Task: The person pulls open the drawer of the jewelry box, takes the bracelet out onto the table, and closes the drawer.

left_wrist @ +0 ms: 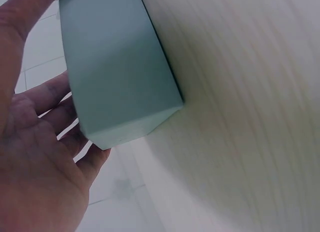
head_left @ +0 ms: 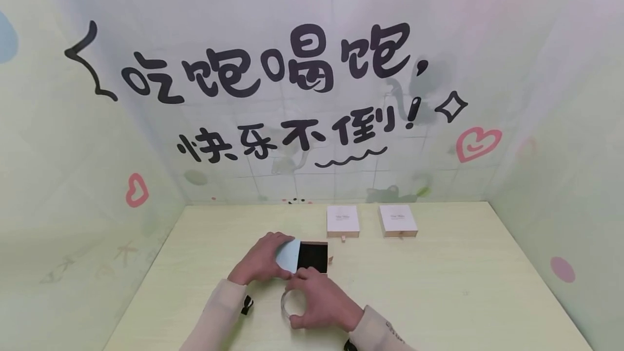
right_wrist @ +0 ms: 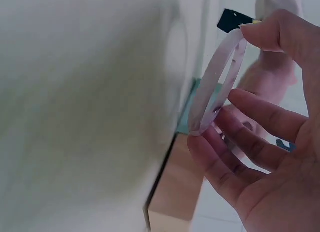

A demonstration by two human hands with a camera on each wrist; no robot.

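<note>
A light blue box (head_left: 288,256) lies on the table, its drawer (head_left: 313,258) slid partly out to the right and showing a black lining. My left hand (head_left: 263,258) grips the blue cover, thumb along one side and fingers along the other. In the left wrist view the plain end of the cover (left_wrist: 117,72) faces me. Just in front of the box, my right hand (head_left: 322,301) pinches a pale, translucent bangle (right_wrist: 212,79) between thumb and fingertips. The bangle stands on edge, its ring tilted. The drawer's brownish-pink side (right_wrist: 177,177) shows behind it.
Two white boxes with pinkish sides, the left one (head_left: 342,221) and the right one (head_left: 397,220), sit at the back of the table (head_left: 439,286). A printed backdrop (head_left: 302,112) rises behind the table's far edge and on both sides.
</note>
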